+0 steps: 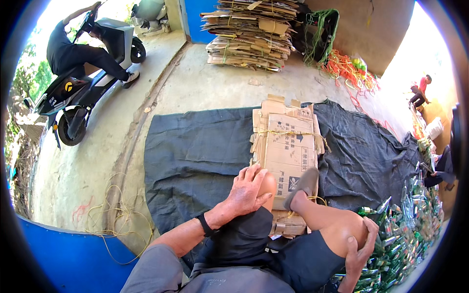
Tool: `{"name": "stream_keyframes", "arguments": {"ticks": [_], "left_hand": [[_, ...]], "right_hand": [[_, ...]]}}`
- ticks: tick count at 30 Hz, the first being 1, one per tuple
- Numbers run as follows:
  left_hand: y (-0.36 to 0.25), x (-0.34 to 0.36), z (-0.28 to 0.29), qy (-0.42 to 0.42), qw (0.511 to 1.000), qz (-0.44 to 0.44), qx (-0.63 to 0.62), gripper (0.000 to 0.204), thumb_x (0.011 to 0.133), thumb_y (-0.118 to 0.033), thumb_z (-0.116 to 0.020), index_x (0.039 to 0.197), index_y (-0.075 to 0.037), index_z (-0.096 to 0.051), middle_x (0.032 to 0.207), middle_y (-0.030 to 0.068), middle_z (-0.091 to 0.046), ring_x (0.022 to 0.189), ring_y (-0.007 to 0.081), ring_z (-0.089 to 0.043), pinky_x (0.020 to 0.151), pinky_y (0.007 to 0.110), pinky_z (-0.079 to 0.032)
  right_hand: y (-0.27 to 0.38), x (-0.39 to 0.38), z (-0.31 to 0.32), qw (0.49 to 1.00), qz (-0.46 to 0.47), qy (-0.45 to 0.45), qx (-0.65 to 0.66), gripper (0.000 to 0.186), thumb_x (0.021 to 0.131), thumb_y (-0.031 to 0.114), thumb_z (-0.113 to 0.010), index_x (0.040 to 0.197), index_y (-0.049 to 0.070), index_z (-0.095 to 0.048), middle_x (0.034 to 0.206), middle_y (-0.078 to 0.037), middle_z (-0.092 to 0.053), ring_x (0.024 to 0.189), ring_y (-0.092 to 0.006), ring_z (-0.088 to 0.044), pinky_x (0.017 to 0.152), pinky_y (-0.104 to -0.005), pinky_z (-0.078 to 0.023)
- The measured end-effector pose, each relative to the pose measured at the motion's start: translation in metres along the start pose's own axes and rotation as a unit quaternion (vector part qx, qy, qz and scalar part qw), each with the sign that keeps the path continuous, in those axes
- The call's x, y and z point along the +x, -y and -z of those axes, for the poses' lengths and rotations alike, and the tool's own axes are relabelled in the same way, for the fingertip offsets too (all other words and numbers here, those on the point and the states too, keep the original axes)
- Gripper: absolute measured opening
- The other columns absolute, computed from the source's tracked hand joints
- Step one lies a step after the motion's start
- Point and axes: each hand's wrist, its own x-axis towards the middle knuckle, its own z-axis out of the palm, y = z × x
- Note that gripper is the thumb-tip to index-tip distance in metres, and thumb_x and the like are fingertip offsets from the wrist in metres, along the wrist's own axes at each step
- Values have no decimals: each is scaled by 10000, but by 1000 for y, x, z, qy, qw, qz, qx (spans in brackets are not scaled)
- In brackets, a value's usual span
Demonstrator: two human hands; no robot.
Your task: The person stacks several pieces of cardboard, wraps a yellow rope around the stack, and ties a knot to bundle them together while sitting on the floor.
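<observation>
My left hand (248,191) lies over my left knee with its fingers stretched out, holding nothing. Around my right knee rests my right hand (359,246), its thumb apart from the fingers. Just ahead of my legs a bundle of flattened cardboard (281,151) lies on a dark cloth (200,151). Yellow twine (288,133) runs across the bundle's far part, and another loop shows near its lower end. My right foot, in a grey-brown shoe (304,186), is set on the cardboard. My legs hide part of the bundle's near end.
A tall cardboard stack (251,36) stands at the back, beside orange rope (342,68) and green cord. Green glass bottles (400,239) heap at the right. A person sits on a scooter (83,93) at left. Loose yellow twine (122,215) lies near a blue panel (73,256).
</observation>
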Motion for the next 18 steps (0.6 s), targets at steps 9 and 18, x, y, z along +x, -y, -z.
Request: {"name": "stream_keyframes", "arguments": {"ticks": [9,18], "left_hand": [[-14,11,0,0,1000,-9,17,730,853,-332,-760,1436,-5,-468,1462,268,-439,1323,478,-423,1129,536,-364],[-29,31,-16,41,997,4,58,723,833,-281,-774,1424,11,-476,1458,271,-446,1326,456,-427,1131,515,-366]], "right_hand": [[-61,-5,19,995,-69,5,-75,517,874,204,-636,1300,-68,-529,1237,-224,-545,1176,-379,-539,1067,-428,-407],[-146,24,24,986,-131,90,-52,367,906,144,-630,1225,-30,-579,1143,-189,-573,1056,-340,-581,955,-387,-462]]}}
